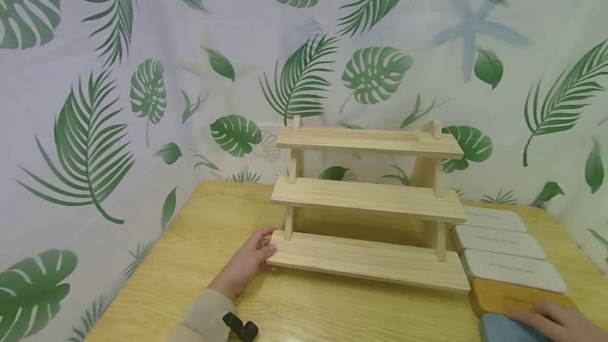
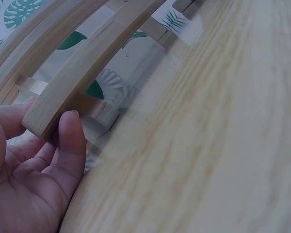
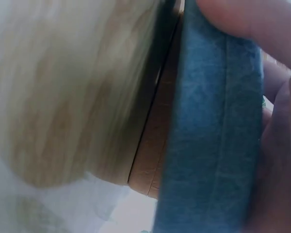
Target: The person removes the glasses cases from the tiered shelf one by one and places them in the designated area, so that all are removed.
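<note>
A three-tier wooden display rack [image 1: 370,260] of pale wood stands on the table in the head view. My left hand [image 1: 247,264] grips the left end of its lowest shelf. In the left wrist view the thumb and fingers lie on opposite faces of that shelf board [image 2: 51,111]. At the lower right my right hand [image 1: 556,320] holds a blue rounded case [image 3: 211,126]. The right wrist view has the thumb on one side of the case and fingers round the other. Just behind it lies an orange case [image 1: 503,297], partly covered by the fingers.
Several whitish cases [image 1: 513,271] lie in a row behind the orange one, along the right side of the rack. The wooden table [image 1: 190,247] reaches back to a white cloth backdrop [image 1: 237,25] printed with green leaves. A black strap piece [image 1: 241,327] sits at my left wrist.
</note>
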Available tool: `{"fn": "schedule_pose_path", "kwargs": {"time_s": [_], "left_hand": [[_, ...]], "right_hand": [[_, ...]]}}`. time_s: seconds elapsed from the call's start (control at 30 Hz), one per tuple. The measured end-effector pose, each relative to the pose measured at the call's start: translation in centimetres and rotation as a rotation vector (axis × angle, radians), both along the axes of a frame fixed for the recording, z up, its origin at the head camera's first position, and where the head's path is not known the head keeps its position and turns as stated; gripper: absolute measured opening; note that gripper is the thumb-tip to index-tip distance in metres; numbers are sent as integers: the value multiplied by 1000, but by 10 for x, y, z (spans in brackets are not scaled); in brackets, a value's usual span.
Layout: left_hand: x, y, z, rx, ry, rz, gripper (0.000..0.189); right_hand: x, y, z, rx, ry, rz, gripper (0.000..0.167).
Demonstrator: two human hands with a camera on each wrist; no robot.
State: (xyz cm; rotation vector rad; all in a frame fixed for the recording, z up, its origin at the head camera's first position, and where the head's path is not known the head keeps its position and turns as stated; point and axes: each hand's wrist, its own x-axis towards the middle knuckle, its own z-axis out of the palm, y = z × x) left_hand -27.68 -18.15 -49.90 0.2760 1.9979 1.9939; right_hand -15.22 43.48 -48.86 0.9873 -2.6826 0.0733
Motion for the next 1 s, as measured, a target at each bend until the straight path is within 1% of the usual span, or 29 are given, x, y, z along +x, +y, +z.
{"fn": "schedule_pose_path", "kwargs": {"time_s": [0.03, 0.1, 0.13, 0.17, 0.2, 0.37, 0.4, 0.43, 0.47, 0.6, 0.7, 0.73, 0.8, 0.83, 0.87, 0.9, 0.93, 0.97, 1.0], "left_hand": [[-1, -1, 0, 0, -3, -2, 59], [-1, -3, 0, -3, -6, -1, 60], [-2, -4, 0, -2, -5, -2, 60], [-1, -4, 0, -2, -4, -4, 60], [-1, -5, 0, -1, -3, -6, 60], [0, -5, -1, -2, 3, -8, 61], [0, -5, -2, -2, 3, -7, 61], [-1, -5, -2, -2, 3, -5, 61], [-1, -6, -2, -4, 3, -4, 60], [-1, -6, -1, -6, -6, -4, 59], [-1, -6, 1, -4, -6, -6, 60], [-1, -7, 1, -2, -6, -7, 60], [-1, -7, 2, -1, -6, -3, 60], [-1, -8, 2, 0, -7, -1, 60], [-2, -8, 2, -4, -6, 2, 60], [-2, -9, 3, -13, -7, 7, 60], [-2, -10, 3, -25, -6, 13, 60], [-2, -11, 4, -42, 1, 21, 59], [-2, -12, 4, -59, 7, 30, 59]], "right_hand": [[0, 0, -1, -7, 10, -4, 55], [-1, -2, -2, 1, -14, -42, 53], [-1, -3, -1, 11, -37, -69, 53], [-1, -4, 0, 31, -79, -105, 54], [-1, -5, 1, 45, -95, -137, 54], [-1, -14, 6, 155, -276, -314, 65], [0, -16, 6, 165, -284, -335, 67], [0, -18, 6, 184, -313, -360, 70], [0, -19, 6, 185, -312, -370, 71], [1, -20, 5, 175, -285, -362, 72], [0, -15, 3, 129, -251, -300, 66], [-1, -13, 2, 105, -234, -270, 64], [-4, -8, 0, 26, -167, -154, 57], [-6, -6, -1, -17, -143, -93, 54], [-7, -5, -1, -49, -134, -49, 52], [-8, -5, 0, -72, -135, -7, 50], [-9, -5, 1, -88, -151, 16, 49], [-10, -7, 5, -94, -196, 3, 46], [-10, -11, 9, -87, -253, -43, 44]]}}
